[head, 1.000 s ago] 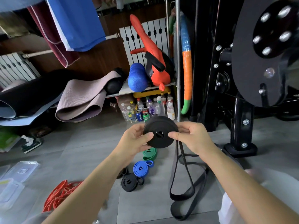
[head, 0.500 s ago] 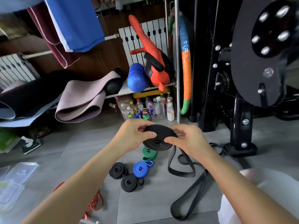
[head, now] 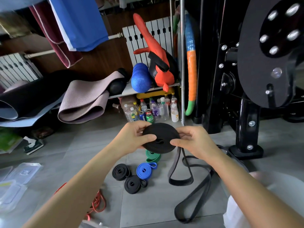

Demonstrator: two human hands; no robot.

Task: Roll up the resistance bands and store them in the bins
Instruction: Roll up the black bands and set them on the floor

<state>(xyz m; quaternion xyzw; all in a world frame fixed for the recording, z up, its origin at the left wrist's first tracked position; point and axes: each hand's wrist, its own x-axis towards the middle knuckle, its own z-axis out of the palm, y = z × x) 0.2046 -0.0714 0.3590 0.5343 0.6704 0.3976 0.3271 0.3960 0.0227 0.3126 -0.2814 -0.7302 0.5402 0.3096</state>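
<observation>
Held up in the air above the floor [head: 148, 211]: a black band coil [head: 160, 138], flat face tilted toward the camera. Gripped at its left edge by the left hand [head: 131, 137], thumb laid over the near face, fingers curled behind the rim. Pinched at its right edge by the right hand [head: 195, 142], thumb tip pressed close to the small hole at the centre, other fingers curled round the far side. Trailing from the coil's lower right edge, the unrolled tail [head: 173, 162] of the same band, hanging down to the floor and lying there in loose loops beneath the right forearm.

Below the coil, on the grey tiles: a green roll [head: 153, 156], partly hidden behind the coil. Just nearer, a blue roll [head: 144, 170]. Left of that, a far black roll [head: 120, 171] and a near black roll [head: 133, 184], close together and perhaps touching, though hard to tell from this angle. Farther left and nearer, a loose red band [head: 98, 203], partly covered by the left forearm. At the far left edge, blurred clear plastic bins [head: 9, 193] with a lid [head: 26, 171] beside them, well apart from the rolls.

Behind, under a low shelf, a cluster of bottles [head: 151, 109]. On the shelf, a blue foam roller [head: 140, 78]. Off to the right, a black machine frame [head: 246, 129].
</observation>
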